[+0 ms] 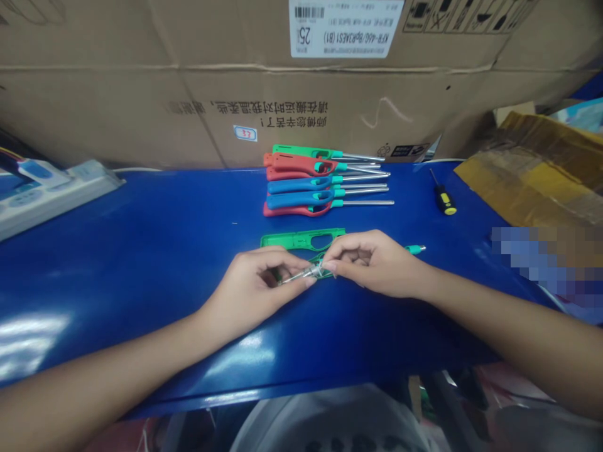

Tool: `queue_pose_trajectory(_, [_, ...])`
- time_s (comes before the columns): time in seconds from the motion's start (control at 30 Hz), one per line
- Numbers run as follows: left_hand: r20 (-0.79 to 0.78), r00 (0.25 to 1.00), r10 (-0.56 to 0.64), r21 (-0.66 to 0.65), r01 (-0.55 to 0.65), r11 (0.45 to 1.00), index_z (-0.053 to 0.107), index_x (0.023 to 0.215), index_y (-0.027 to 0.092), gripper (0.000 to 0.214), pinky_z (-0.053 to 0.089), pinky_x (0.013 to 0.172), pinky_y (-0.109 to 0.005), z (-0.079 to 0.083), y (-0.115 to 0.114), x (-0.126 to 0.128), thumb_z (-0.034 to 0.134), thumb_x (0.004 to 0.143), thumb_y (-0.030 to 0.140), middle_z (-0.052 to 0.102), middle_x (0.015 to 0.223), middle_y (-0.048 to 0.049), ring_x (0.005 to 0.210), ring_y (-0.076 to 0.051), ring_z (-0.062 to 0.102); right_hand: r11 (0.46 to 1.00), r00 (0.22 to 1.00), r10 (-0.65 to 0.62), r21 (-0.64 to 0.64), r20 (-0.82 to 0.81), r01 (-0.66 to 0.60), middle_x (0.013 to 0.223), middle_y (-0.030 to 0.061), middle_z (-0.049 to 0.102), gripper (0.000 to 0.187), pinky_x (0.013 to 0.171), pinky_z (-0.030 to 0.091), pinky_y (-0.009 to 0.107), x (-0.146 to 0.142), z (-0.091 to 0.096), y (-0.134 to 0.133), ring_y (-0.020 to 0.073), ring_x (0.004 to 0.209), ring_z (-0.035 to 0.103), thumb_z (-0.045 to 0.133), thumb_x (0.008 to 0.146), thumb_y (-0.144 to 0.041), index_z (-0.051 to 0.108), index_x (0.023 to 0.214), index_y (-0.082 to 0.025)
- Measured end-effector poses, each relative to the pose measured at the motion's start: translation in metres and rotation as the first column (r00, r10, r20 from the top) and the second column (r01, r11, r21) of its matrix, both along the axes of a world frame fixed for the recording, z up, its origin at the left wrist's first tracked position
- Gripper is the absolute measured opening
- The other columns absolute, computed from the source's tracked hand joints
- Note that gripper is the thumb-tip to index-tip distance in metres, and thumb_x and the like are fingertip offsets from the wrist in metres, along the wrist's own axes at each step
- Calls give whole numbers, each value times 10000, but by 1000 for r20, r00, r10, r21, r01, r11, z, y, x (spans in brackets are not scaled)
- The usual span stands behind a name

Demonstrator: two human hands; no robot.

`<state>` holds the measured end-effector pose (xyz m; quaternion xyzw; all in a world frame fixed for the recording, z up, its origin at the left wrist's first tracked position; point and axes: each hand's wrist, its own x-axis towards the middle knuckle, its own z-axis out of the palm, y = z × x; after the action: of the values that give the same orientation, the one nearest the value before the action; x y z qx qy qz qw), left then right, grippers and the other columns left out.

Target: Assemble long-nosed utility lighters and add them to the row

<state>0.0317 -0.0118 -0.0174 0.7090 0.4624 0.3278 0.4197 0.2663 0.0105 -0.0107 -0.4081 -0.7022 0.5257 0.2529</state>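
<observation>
Nearest, left hand [257, 282] and right hand [372, 260], fingertips meeting over the near middle of the blue table [141, 251], both pinched on a small clear part [304, 273] held between them. Just beyond and partly under the fingers, an open green lighter shell [301, 240], lying flat, with a teal-tipped nozzle [415, 249] poking out right of the right hand. Farther back, a stack of finished lighters [311, 185], green, red and blue, metal tubes pointing right. Right of these, apart, a yellow-handled screwdriver [443, 198]. Far left, a white power strip [51, 188]. Farthest, cardboard boxes [188, 94] along the table's far edge.
</observation>
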Motion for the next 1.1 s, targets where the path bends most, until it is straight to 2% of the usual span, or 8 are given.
queue_pose_trajectory(0.23, [-11, 1000, 7, 14, -7, 1000, 818, 906, 198, 133, 430, 524, -201, 0, -2, 3, 809, 829, 306, 746, 778, -15, 607, -96, 577, 1000, 1000, -1, -31, -3, 1, 582, -51, 545, 171, 457, 338, 220, -2, 4, -2, 61, 481, 455, 685, 894, -304, 701, 833, -145])
queue_pose_trajectory(0.43, [-15, 1000, 7, 9, -7, 1000, 813, 901, 190, 142, 430, 528, -199, 0, -1, 3, 809, 830, 312, 728, 751, -10, 612, -96, 576, 999, 1000, -2, -52, -11, 2, 611, -35, 593, 203, 455, 354, 219, -2, 4, -1, 60, 478, 473, 719, 878, -339, 707, 843, -140])
queue_pose_trajectory(0.63, [13, 1000, 10, 13, -10, 1000, 807, 905, 201, 141, 453, 552, -199, 2, 0, 1, 827, 815, 308, 734, 775, -9, 655, -106, 601, 988, 999, 6, -151, -34, -11, 687, -15, 628, 288, 481, 414, 223, 1, 4, 2, 73, 512, 519, 732, 869, -434, 708, 893, -148])
queue_pose_trajectory(0.87, [20, 1000, 4, 36, -5, 999, 799, 890, 194, 151, 458, 537, -201, 0, -1, 3, 832, 809, 317, 723, 771, -14, 647, -108, 607, 999, 1000, 2, -45, -10, -2, 615, -53, 513, 313, 491, 303, 229, -3, 4, 3, 66, 537, 395, 748, 850, -462, 701, 831, -152])
queue_pose_trajectory(1.1, [5, 1000, 21, 37, -21, 999, 817, 915, 213, 147, 457, 546, -197, 1, 0, 0, 833, 811, 316, 728, 774, -7, 649, -102, 605, 996, 1000, 17, -86, -25, -19, 614, -59, 507, 213, 501, 307, 237, 0, 4, 4, 73, 530, 418, 695, 885, -371, 677, 850, -161])
